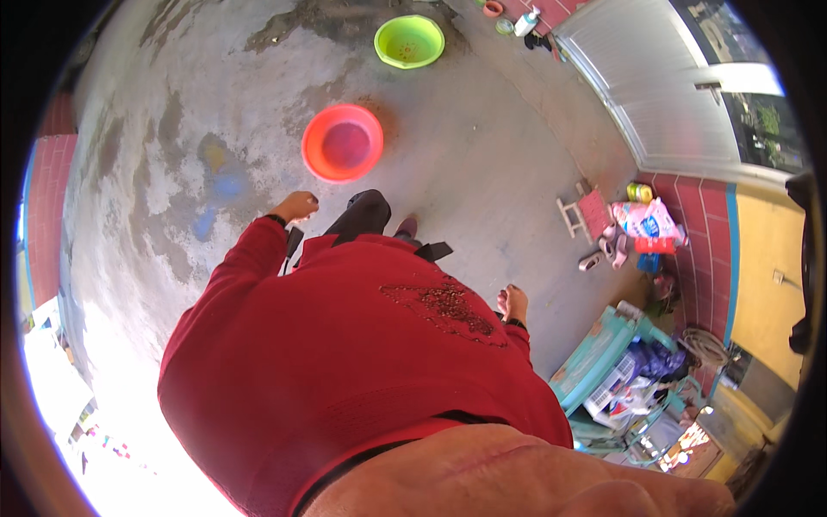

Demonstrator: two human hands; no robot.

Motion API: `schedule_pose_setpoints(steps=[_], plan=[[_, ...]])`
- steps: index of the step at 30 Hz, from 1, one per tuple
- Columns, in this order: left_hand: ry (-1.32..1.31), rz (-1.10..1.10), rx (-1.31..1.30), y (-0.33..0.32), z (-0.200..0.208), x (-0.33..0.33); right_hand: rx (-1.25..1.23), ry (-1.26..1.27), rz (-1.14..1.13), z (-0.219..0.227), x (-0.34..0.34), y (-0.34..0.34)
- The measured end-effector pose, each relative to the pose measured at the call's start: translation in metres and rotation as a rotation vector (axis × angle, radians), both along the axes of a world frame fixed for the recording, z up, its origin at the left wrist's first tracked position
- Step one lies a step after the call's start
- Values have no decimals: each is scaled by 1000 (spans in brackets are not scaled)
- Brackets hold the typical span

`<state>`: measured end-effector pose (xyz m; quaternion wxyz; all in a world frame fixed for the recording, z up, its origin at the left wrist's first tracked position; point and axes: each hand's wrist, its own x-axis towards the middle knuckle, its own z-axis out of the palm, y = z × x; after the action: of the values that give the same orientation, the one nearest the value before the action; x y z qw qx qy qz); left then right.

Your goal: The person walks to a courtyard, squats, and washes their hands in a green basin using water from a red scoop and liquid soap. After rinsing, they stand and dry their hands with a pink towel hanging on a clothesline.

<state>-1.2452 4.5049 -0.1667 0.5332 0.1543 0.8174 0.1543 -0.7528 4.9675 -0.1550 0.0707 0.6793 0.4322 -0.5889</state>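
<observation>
My left hand [297, 207] hangs at my side with its fingers curled in, and nothing shows in it. On the other side of my body, my right hand [514, 303] is also closed, with no object visible in its fingers. Dark bands circle both wrists below red sleeves. Just ahead of the left hand, a red-orange basin [320, 142] stands on the concrete floor without being touched. Farther off is a light green basin [410, 28] with small dark specks on its bottom.
To the right, a small stool [593, 213], pink shoes [617, 251] and a pink-and-white bag [648, 221] sit near the red-tiled wall. A turquoise piece of furniture [597, 355] stands nearer me. At far right is a light metal door [642, 86]; a white pump bottle [526, 22] stands beyond.
</observation>
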Motion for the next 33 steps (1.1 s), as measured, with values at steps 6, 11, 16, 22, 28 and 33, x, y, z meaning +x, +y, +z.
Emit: schedule_pose_setpoints(steps=[6,11,16,22,28,33], plan=[[2,307,-132,60,-47,-85,354,20,530,-7,-276,203],[510,-205,35,145,-113,-206,253,333,557,-14,-499,267],[374,405,208,287,-79,-312,164,441,873,4,-685,310],[296,453,293,390,-4,-386,22,419,1030,-14,-848,383],[93,923,302,441,113,-425,-167,467,1213,-65,-981,446],[-169,1317,499,505,101,-462,-238,328,1299,-108,-1044,484]])
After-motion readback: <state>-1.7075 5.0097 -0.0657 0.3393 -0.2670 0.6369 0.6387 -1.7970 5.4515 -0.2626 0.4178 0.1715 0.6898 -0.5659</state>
